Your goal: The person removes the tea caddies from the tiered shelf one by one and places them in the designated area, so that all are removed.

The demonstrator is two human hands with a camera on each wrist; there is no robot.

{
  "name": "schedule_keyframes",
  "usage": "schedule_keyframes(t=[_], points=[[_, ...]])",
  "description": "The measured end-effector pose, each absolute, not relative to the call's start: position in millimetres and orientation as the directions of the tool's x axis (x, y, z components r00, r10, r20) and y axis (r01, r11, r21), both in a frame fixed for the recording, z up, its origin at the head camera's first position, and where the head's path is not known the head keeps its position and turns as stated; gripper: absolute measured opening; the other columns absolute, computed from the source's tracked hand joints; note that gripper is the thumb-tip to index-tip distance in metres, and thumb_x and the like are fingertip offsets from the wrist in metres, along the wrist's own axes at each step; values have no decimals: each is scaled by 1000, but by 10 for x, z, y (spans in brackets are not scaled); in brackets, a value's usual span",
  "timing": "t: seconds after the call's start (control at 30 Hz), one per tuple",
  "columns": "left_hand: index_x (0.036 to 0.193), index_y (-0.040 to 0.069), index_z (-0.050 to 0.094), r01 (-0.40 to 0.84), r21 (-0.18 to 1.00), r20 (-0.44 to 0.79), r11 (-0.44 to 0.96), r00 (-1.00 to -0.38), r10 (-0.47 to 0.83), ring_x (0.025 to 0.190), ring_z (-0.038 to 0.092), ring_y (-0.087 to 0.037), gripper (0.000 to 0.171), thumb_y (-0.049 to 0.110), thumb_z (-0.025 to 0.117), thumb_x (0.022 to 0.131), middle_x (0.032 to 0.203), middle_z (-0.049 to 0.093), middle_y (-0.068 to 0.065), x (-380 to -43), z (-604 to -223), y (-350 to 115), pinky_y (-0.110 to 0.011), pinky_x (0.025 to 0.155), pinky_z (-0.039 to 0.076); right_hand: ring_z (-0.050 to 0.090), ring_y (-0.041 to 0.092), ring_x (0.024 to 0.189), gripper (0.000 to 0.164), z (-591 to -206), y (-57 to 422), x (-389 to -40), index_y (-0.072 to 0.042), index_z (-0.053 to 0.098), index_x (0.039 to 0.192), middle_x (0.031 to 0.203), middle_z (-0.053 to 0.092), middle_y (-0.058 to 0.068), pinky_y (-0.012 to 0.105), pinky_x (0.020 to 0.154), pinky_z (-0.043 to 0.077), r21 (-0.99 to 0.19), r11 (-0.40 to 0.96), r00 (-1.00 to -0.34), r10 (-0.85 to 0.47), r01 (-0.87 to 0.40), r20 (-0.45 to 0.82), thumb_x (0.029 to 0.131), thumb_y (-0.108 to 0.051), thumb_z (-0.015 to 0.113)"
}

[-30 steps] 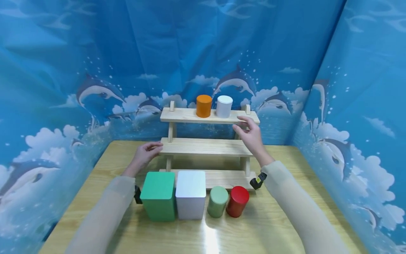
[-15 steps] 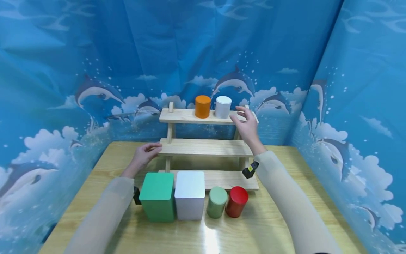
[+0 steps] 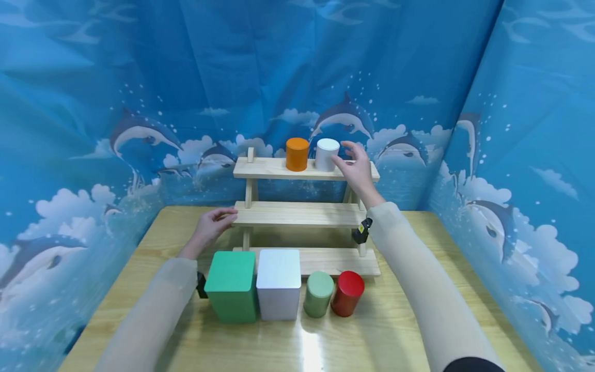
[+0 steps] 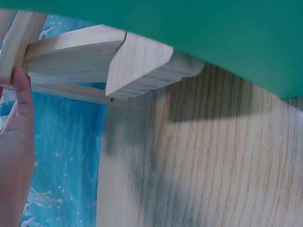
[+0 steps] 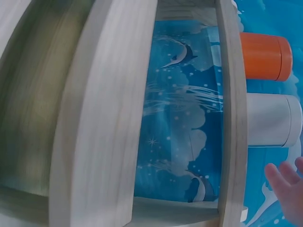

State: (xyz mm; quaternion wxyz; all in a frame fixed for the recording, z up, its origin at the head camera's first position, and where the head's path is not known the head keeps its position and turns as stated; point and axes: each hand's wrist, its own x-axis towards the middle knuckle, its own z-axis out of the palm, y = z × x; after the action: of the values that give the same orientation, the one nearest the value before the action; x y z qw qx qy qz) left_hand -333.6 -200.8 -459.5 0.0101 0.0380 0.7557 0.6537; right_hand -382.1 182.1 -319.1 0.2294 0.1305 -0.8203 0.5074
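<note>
A three-tier wooden display stand [image 3: 302,214] stands on the table. My left hand [image 3: 211,227] holds the left end of its middle shelf, with the thumb against the shelf end in the left wrist view. On the top shelf are an orange cylindrical canister [image 3: 297,155] and a white cylindrical canister [image 3: 325,156]. My right hand [image 3: 357,168] is just right of the white canister, fingers spread and thumb overlapping its side in the head view. In the right wrist view, the fingertips [image 5: 272,172] show a gap from the white canister [image 5: 270,119].
In front of the stand, a green box [image 3: 232,289], a white box [image 3: 279,287], a pale green canister [image 3: 318,295] and a red canister [image 3: 347,294] stand in a row on the table [image 3: 381,341]. A blue dolphin-print curtain [image 3: 209,77] hangs behind and at the sides.
My right hand has moved up and left, from the right end of the top shelf to beside the white canister. The left hand keeps its place on the middle shelf.
</note>
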Motion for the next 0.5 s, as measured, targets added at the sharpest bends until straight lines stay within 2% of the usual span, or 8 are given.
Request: schedule_keyframes(t=[0.17,0.33,0.5], points=[[121,1,57,29,993,20,112,-997,75,102,56,-14,47,29,67,86,127,51,-13,-3298,-4546,-1993,-31,88,50,39,28,126,53,-3150,1761,-3864,-14,46,135,141,37,7,39,96,43,-766,478,-876,-14,-430,482,89,-31,64],[122,-4,55,24,995,15,98,-996,85,99,57,-13,39,18,63,90,128,49,-17,-3208,-4409,-1966,-39,92,47,36,30,127,55,-3119,1710,-3923,-14,43,137,143,34,8,43,100,38,-759,512,-895,-43,-402,444,89,-31,64],[123,-3,55,17,993,7,114,-996,86,98,57,-12,40,18,63,90,128,50,-17,-3199,-4396,-1956,-42,93,46,35,28,127,50,-3151,1691,-3970,-11,48,133,141,36,10,43,103,34,-744,544,-901,-57,-389,430,89,-28,65]])
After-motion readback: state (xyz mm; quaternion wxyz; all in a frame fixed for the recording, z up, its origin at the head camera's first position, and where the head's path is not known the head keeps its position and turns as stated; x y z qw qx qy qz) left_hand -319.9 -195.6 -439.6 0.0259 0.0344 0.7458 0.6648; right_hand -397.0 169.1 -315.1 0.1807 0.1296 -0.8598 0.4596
